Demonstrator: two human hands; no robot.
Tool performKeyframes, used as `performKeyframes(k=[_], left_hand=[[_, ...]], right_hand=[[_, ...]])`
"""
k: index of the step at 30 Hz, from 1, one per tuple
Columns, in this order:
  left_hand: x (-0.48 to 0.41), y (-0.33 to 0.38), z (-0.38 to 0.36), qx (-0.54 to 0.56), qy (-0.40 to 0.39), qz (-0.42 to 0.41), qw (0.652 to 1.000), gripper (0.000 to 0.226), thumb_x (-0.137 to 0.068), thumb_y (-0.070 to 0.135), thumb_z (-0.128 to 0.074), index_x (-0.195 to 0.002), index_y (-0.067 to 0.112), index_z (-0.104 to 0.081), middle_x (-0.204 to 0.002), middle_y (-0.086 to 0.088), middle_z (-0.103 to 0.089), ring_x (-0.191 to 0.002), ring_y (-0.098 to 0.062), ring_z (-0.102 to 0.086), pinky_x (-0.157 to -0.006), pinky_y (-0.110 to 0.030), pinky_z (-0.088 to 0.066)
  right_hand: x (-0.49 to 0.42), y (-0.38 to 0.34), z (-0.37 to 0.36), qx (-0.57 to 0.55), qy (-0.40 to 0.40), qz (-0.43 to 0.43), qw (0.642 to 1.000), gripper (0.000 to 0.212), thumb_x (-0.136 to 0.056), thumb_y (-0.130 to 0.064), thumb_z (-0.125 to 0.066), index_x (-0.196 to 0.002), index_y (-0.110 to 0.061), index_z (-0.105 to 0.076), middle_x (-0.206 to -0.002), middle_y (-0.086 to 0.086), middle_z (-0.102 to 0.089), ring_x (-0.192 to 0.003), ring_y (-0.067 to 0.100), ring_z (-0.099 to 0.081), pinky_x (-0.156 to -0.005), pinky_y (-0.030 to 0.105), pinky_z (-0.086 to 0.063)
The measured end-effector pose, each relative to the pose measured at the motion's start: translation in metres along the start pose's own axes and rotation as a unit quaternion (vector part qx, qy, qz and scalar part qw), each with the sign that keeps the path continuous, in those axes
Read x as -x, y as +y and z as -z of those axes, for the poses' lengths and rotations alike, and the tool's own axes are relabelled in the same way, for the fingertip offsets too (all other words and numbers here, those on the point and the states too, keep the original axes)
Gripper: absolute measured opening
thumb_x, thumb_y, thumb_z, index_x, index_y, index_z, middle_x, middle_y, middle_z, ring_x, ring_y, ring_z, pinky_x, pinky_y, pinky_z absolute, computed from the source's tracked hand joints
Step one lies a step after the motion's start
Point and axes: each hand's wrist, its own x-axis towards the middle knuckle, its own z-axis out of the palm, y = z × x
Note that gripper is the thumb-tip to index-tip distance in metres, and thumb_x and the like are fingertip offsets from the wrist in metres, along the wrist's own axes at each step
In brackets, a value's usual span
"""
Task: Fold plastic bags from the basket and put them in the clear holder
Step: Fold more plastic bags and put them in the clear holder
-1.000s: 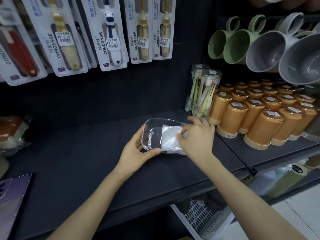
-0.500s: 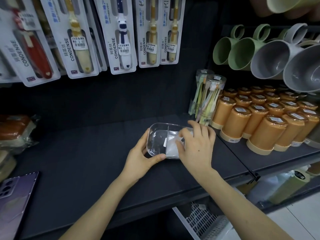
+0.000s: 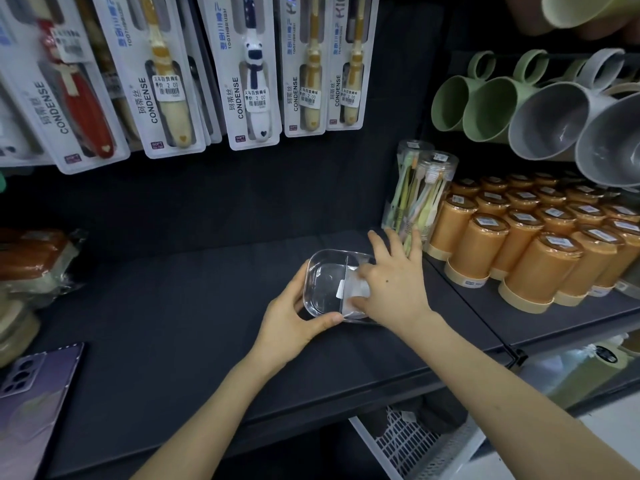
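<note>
My left hand (image 3: 291, 317) grips the clear holder (image 3: 323, 282) mid-shelf, my right hand (image 3: 391, 289), fingers spread, presses one folded bag (image 3: 358, 289) into its right compartment; left compartment bare, basket (image 3: 408, 441) below, likely more to do.

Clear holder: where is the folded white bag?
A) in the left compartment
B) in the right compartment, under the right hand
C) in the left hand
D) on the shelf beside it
B: the bag shows white just right of the divider in the holder, beneath the right hand, while the left hand grips its left end.
</note>
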Motion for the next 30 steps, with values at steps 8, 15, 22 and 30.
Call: performKeyframes(k=[8,15,22,30], left_hand=[[0.000,0.001,0.001,-0.001,-0.011,-0.004,1.000,0.084,-0.071,0.012,-0.082,-0.130,0.050,-0.034,-0.120,0.042,-0.053,-0.119,0.011,-0.051,-0.093,-0.008,-0.040],[-0.002,0.006,0.001,-0.007,-0.008,-0.005,1.000,0.082,-0.073,0.009,-0.081,-0.128,0.050,-0.036,-0.116,0.044,-0.055,-0.115,0.013,-0.052,-0.090,-0.007,-0.041],[-0.003,0.006,0.000,-0.004,-0.007,-0.007,1.000,0.081,-0.073,0.009,-0.081,-0.126,0.051,-0.036,-0.116,0.044,-0.055,-0.114,0.014,-0.052,-0.089,-0.006,-0.041],[-0.007,0.004,-0.001,-0.012,0.000,-0.003,1.000,0.078,-0.073,0.014,-0.081,-0.128,0.050,-0.038,-0.114,0.042,-0.057,-0.111,0.011,-0.056,-0.088,-0.008,-0.043]], right_hand=[[0.002,0.009,0.006,-0.026,0.082,0.097,0.992,0.034,-0.049,-0.048,-0.087,-0.077,-0.030,-0.077,-0.144,0.016,-0.047,-0.136,0.041,-0.036,-0.111,0.066,-0.006],[-0.002,0.004,0.000,0.011,0.042,0.092,0.995,0.041,-0.047,-0.051,-0.088,-0.081,-0.030,-0.078,-0.149,0.016,-0.039,-0.140,0.043,-0.029,-0.111,0.066,-0.006],[0.003,0.009,0.007,-0.006,0.034,0.043,0.998,0.042,-0.045,-0.054,-0.087,-0.078,-0.031,-0.078,-0.145,0.017,-0.045,-0.139,0.042,-0.031,-0.109,0.069,-0.011],[0.006,0.008,0.006,-0.019,-0.003,-0.009,1.000,0.037,-0.047,-0.052,-0.088,-0.075,-0.031,-0.077,-0.141,0.017,-0.050,-0.134,0.043,-0.039,-0.110,0.066,-0.007]])
